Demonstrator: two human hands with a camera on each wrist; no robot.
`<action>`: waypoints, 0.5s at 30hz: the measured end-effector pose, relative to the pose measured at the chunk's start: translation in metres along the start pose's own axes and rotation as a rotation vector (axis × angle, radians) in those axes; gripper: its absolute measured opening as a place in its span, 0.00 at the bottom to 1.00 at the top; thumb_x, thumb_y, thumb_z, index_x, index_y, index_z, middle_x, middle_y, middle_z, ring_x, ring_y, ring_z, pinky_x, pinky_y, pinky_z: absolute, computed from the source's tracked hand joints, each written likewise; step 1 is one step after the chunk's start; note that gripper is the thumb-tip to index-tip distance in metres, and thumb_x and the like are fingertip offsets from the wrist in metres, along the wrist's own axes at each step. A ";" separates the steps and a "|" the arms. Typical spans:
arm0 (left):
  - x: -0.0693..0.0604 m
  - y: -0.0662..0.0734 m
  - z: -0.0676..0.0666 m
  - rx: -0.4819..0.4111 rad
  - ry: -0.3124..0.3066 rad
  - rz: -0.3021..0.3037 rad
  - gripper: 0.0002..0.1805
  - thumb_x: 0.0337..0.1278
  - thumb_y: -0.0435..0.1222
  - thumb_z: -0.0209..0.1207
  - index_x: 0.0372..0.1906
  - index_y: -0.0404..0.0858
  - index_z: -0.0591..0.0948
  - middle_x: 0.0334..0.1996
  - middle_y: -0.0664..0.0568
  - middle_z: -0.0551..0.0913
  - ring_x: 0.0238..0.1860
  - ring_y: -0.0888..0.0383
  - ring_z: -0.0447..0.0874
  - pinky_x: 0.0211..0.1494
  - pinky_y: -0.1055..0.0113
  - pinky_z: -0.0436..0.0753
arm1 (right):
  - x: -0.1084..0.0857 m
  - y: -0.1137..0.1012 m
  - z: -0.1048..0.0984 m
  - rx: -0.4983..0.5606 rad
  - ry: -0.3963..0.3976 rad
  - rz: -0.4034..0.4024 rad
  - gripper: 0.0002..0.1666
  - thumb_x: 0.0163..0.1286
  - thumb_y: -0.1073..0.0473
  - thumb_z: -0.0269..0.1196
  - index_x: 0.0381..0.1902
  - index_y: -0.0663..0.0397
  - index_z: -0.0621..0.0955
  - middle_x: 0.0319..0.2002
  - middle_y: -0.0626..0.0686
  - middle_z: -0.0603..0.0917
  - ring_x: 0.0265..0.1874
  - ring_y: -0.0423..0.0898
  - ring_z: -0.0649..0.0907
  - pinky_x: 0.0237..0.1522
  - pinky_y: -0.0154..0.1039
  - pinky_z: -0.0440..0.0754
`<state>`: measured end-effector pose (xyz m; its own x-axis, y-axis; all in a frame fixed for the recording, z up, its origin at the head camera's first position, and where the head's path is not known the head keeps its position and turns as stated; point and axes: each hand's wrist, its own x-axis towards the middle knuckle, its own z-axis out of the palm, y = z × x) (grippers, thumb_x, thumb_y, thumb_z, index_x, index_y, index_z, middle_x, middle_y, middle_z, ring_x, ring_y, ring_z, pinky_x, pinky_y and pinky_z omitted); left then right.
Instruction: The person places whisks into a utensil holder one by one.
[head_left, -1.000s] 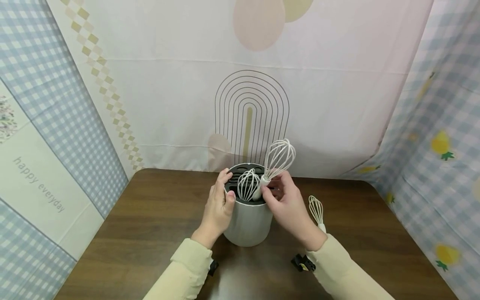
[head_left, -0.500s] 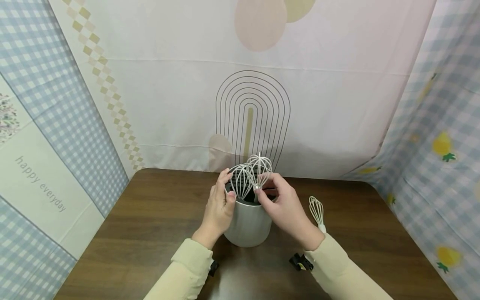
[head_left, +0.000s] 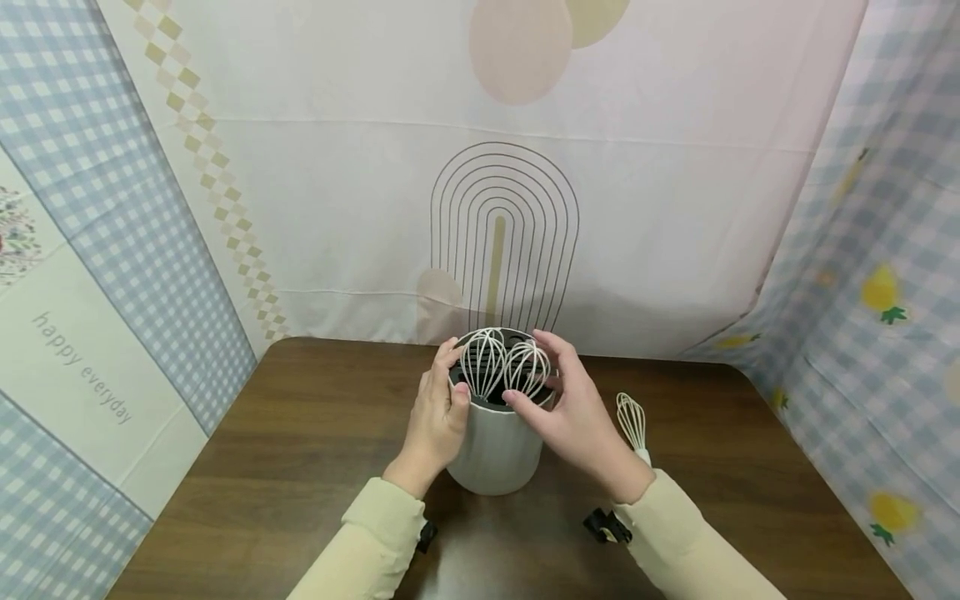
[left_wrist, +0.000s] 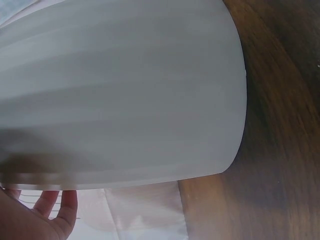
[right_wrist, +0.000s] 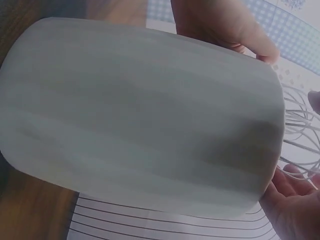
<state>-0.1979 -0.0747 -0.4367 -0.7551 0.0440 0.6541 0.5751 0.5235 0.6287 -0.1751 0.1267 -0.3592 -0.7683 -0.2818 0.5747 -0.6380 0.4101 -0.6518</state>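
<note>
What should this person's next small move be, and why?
Probably moving the bare right hand to the loose white wire whisk lying on the brown wooden table. In the pale grey cylindrical holder, the left white wire whisk and right white wire whisk already sit head-up, and that hand looks loosely spread, not pinching.

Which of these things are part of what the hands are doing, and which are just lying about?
Probably part of it:
- light-coloured holder
- left whisk and right whisk, in the holder
- left hand, against its side
- right hand, around the right whisk

Apart for now:
- third whisk, beside the right forearm; perhaps meant for the holder too
- patterned cloth backdrop
</note>
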 end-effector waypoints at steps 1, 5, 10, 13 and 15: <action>0.000 0.000 0.000 0.002 -0.001 -0.003 0.34 0.70 0.62 0.29 0.70 0.47 0.61 0.73 0.55 0.59 0.63 0.47 0.67 0.43 0.40 0.75 | 0.000 0.000 -0.001 0.002 -0.001 -0.003 0.46 0.59 0.55 0.72 0.70 0.48 0.62 0.62 0.53 0.71 0.56 0.51 0.75 0.49 0.44 0.79; 0.001 0.000 0.000 0.005 -0.002 -0.006 0.34 0.70 0.61 0.29 0.70 0.46 0.61 0.73 0.55 0.59 0.63 0.48 0.67 0.43 0.41 0.76 | 0.000 0.000 -0.003 -0.004 0.009 -0.003 0.46 0.58 0.55 0.73 0.70 0.48 0.62 0.62 0.53 0.71 0.57 0.51 0.75 0.50 0.45 0.78; 0.000 0.001 0.000 0.008 0.004 -0.007 0.34 0.70 0.60 0.31 0.70 0.44 0.62 0.73 0.56 0.59 0.63 0.47 0.67 0.44 0.40 0.75 | 0.000 -0.011 -0.009 -0.002 0.035 0.020 0.46 0.56 0.61 0.73 0.69 0.55 0.63 0.59 0.57 0.73 0.54 0.54 0.77 0.51 0.48 0.78; -0.001 0.001 0.000 0.008 0.008 -0.005 0.34 0.70 0.59 0.31 0.70 0.43 0.62 0.73 0.57 0.59 0.63 0.47 0.67 0.44 0.41 0.75 | 0.001 -0.026 -0.015 0.010 0.054 0.021 0.45 0.55 0.67 0.73 0.67 0.63 0.63 0.58 0.63 0.74 0.53 0.58 0.77 0.51 0.51 0.77; -0.001 0.001 0.000 0.007 0.012 -0.001 0.34 0.70 0.60 0.31 0.70 0.43 0.62 0.73 0.57 0.59 0.62 0.46 0.68 0.44 0.41 0.75 | 0.001 -0.034 -0.020 0.011 0.066 0.016 0.43 0.55 0.69 0.72 0.65 0.66 0.64 0.57 0.65 0.74 0.53 0.58 0.77 0.51 0.53 0.77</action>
<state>-0.1968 -0.0740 -0.4366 -0.7517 0.0331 0.6587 0.5721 0.5296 0.6263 -0.1530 0.1294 -0.3266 -0.7735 -0.2171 0.5954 -0.6264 0.4048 -0.6662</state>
